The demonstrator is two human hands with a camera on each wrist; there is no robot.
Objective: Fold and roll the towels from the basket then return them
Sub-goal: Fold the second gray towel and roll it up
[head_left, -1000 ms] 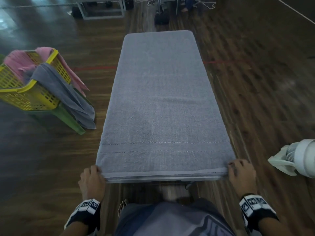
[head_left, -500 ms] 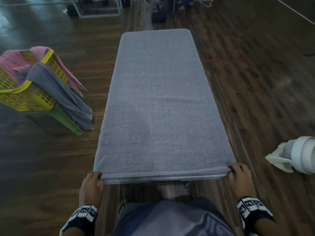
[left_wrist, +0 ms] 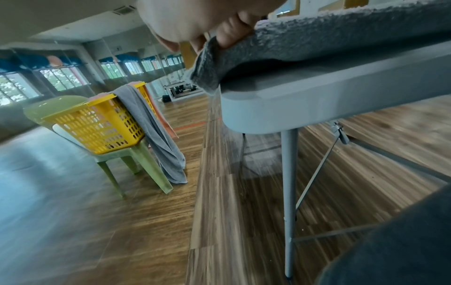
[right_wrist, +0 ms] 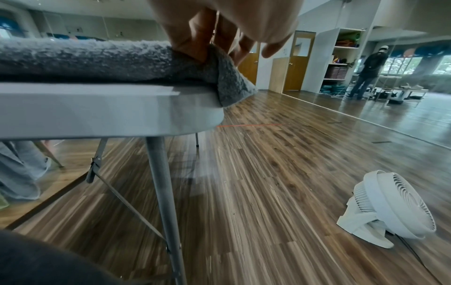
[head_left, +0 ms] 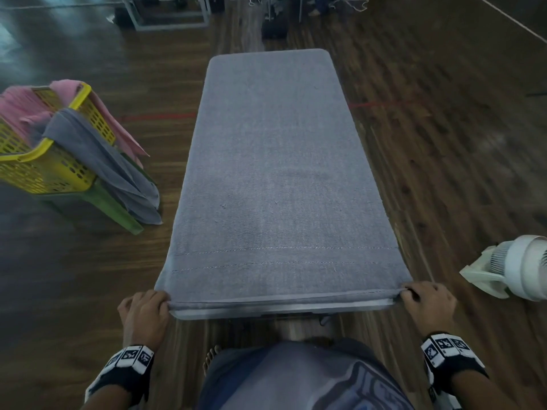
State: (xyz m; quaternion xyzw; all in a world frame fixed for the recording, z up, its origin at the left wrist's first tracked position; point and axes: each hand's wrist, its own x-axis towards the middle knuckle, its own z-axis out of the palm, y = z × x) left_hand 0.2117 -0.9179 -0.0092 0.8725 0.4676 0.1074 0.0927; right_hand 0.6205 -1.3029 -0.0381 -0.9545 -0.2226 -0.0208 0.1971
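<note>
Grey towel [head_left: 278,179] lies flat along the whole counter [head_left: 281,311], covering it from the near edge to the far end at 12 o'clock, with two stitched lines crossing it close to the near hem. Left hand [head_left: 145,316] grips the near left corner at 7 o'clock; in the left wrist view its fingers [left_wrist: 231,34] are curled round the towel's edge, and the corner hangs just past the counter's rounded rim. Right hand [head_left: 427,309] grips the near right corner at 5 o'clock; the right wrist view shows its fingers [right_wrist: 192,38] pinching the cloth, whose tip droops over the counter's edge. Both corners are lifted slightly off the counter top, a dark gap showing beneath the fold.

At 9 o'clock a yellow basket [head_left: 44,170] sits on a green plastic chair [head_left: 115,211]. A second grey towel [head_left: 100,164] drapes over the basket's rim and hangs down past the chair seat, and a pink towel [head_left: 23,108] lies over the basket's far side. A white floor fan [head_left: 515,270] stands on the wooden floor [head_left: 444,161] at 3 o'clock, well apart from the counter.
</note>
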